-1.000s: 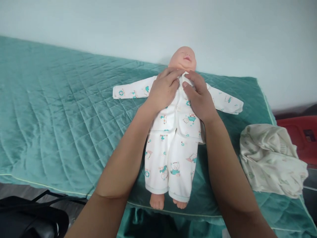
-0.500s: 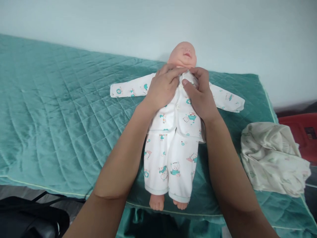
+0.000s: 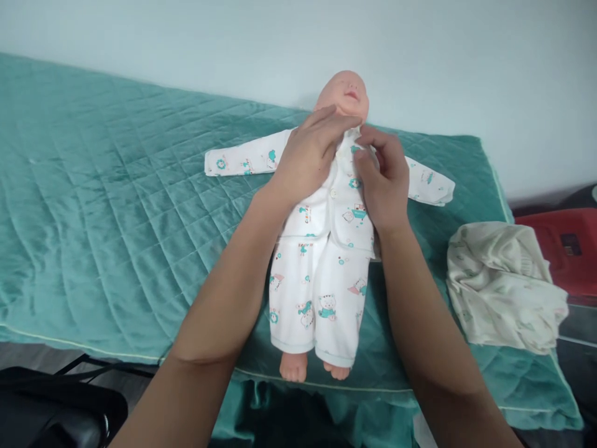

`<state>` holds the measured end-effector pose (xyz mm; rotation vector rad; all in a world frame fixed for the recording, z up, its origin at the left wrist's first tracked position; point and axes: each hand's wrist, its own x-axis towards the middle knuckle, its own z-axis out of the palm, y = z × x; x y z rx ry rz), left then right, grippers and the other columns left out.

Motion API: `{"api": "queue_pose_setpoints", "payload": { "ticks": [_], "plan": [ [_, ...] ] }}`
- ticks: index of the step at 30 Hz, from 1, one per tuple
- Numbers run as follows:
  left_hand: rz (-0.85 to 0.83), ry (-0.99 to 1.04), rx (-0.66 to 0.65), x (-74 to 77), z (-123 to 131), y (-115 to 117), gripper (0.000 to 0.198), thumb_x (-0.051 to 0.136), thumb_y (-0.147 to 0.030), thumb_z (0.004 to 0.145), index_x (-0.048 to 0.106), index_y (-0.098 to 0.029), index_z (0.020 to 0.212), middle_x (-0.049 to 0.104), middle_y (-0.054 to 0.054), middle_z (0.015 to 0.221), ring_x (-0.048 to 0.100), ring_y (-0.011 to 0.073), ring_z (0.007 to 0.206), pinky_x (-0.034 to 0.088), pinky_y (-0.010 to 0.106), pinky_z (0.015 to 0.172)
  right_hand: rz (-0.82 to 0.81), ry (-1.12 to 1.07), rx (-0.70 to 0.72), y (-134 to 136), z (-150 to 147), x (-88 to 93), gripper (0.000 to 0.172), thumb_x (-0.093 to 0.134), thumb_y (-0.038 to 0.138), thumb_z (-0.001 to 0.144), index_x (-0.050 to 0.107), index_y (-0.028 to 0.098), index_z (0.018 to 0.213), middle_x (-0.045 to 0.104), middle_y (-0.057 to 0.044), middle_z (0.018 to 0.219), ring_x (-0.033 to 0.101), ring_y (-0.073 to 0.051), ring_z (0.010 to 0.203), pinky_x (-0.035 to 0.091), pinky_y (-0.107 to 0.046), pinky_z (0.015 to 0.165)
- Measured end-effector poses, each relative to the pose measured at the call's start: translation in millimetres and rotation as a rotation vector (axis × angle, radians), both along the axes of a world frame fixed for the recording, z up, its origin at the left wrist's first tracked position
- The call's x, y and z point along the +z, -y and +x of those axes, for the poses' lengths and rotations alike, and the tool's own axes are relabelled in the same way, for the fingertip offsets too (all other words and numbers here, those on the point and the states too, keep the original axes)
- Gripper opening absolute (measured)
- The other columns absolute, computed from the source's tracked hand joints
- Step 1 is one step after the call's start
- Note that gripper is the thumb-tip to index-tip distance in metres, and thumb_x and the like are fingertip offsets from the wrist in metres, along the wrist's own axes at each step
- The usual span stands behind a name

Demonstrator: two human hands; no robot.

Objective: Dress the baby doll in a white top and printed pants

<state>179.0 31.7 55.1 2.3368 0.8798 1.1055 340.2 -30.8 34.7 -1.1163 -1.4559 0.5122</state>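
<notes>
At frame centre, a doll (image 3: 342,93) in a printed jacket (image 3: 342,202) is laid on a quilted cover (image 3: 116,186). The left hand (image 3: 308,152) is spread over the jacket's upper front; the right hand (image 3: 388,183) is curled near the collar (image 3: 351,135), its grip undeterminable.

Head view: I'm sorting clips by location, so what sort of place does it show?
Indoors, perhaps a bedroom or a training room; I can't tell which. A dressed baby doll lies on a green quilted cover, beside a plain pale wall.
</notes>
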Motion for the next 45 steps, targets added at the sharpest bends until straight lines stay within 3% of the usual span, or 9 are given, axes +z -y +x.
{"api": "queue_pose_setpoints", "payload": {
  "ticks": [3,7,17,24,27,31,37,45],
  "plan": [
    [-0.016,0.102,0.073,-1.1,-4.9,11.2,0.030,0.048,-0.021,0.097,0.064,-0.030,0.121,0.066,0.000,0.132,0.053,0.0196,0.134,0.040,0.041,0.118,0.077,0.091,0.001,21.1,-3.5,0.6,0.020,0.058,0.040,0.096,0.064,0.031,0.112,0.058,-0.002,0.138,0.048,-0.025,0.138,0.035,-0.052,0.122],
    [-0.087,0.132,0.115,-6.1,-11.4,21.3,0.020,0.053,-0.036,0.098,0.067,-0.028,0.109,0.066,0.002,0.131,0.054,0.0226,0.132,0.039,0.043,0.118,0.054,0.192,-0.004,40.2,-6.2,-1.7,0.030,0.055,0.046,0.098,0.062,0.035,0.125,0.049,-0.002,0.150,0.040,-0.029,0.145,0.034,-0.059,0.121],
    [-0.247,0.180,-0.063,-5.8,-21.9,16.1,0.016,0.059,-0.032,0.095,0.071,-0.032,0.104,0.059,-0.002,0.142,0.049,0.0226,0.138,0.040,0.048,0.119,0.057,0.284,-0.001,37.5,-4.1,-3.8,0.033,0.052,0.048,0.099,0.059,0.035,0.129,0.044,-0.003,0.154,0.040,-0.032,0.143,0.036,-0.067,0.116],
    [-0.277,0.198,-0.081,-2.7,-22.1,17.6,0.012,0.064,-0.037,0.093,0.070,-0.028,0.099,0.059,0.000,0.142,0.053,0.0253,0.135,0.042,0.049,0.116,0.042,0.284,0.000,38.9,-5.4,-3.3,0.032,0.054,0.047,0.098,0.060,0.036,0.128,0.042,-0.002,0.155,0.040,-0.032,0.144,0.036,-0.067,0.117],
    [-0.232,0.153,-0.051,0.7,-19.9,18.8,0.008,0.068,-0.031,0.090,0.068,-0.025,0.095,0.060,0.001,0.141,0.052,0.0255,0.135,0.040,0.049,0.118,0.002,0.237,0.001,41.5,-8.2,1.1,0.029,0.056,0.045,0.098,0.060,0.036,0.125,0.043,-0.001,0.154,0.036,-0.031,0.147,0.031,-0.064,0.121],
    [-0.131,0.076,-0.012,4.5,-13.7,21.5,0.011,0.071,-0.031,0.087,0.062,-0.026,0.091,0.062,0.002,0.137,0.050,0.0267,0.135,0.034,0.051,0.122,-0.025,0.178,0.014,43.5,-11.3,5.9,0.030,0.058,0.043,0.096,0.056,0.034,0.126,0.046,-0.002,0.151,0.034,-0.028,0.148,0.026,-0.061,0.124],
    [-0.123,0.073,0.036,7.3,-8.6,29.1,0.009,0.064,-0.033,0.091,0.059,-0.026,0.088,0.062,0.002,0.133,0.051,0.0259,0.134,0.038,0.048,0.119,-0.024,0.128,0.020,41.2,-10.9,3.9,0.030,0.060,0.041,0.095,0.055,0.033,0.124,0.048,-0.003,0.149,0.035,-0.027,0.148,0.025,-0.058,0.125],
    [-0.192,0.031,-0.117,10.6,-28.7,32.1,0.030,0.056,-0.050,0.096,0.068,-0.025,0.085,0.055,0.002,0.149,0.045,0.0270,0.143,0.035,0.053,0.121,-0.012,0.045,0.087,40.7,-7.2,5.4,0.034,0.067,0.048,0.090,0.055,0.032,0.118,0.048,-0.003,0.150,0.038,-0.027,0.146,0.025,-0.058,0.125]
  ]
}}
